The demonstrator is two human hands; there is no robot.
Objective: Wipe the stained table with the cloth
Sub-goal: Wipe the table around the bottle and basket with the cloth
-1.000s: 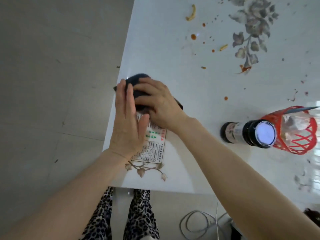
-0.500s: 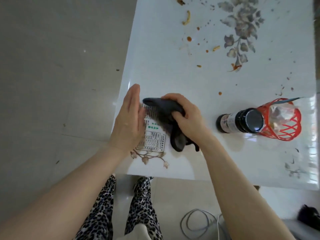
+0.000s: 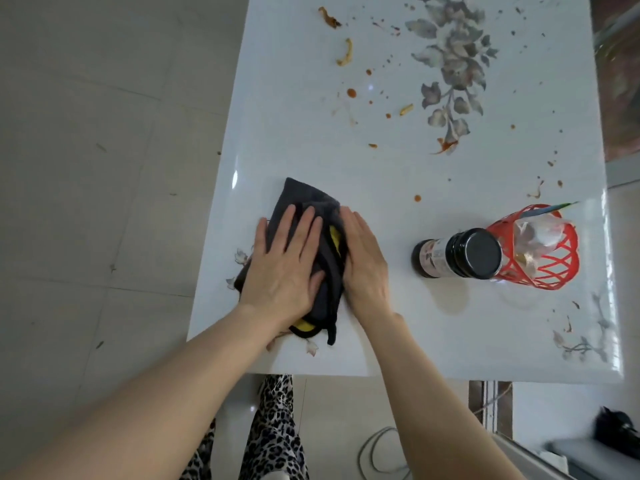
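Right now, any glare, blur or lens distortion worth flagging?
Head view: soft, even light, only faint shadows; the glossy table shows a small glare spot near its left edge and a sheen along its right edge. Head view: the wide lens bows the table's edges. Head view: left hand, right hand, cloth and stains are sharp; the lower right corner is smeared.

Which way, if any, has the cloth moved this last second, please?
Yes: the cloth has come toward the near edge of the table, from beyond the dark bottle to level with it.
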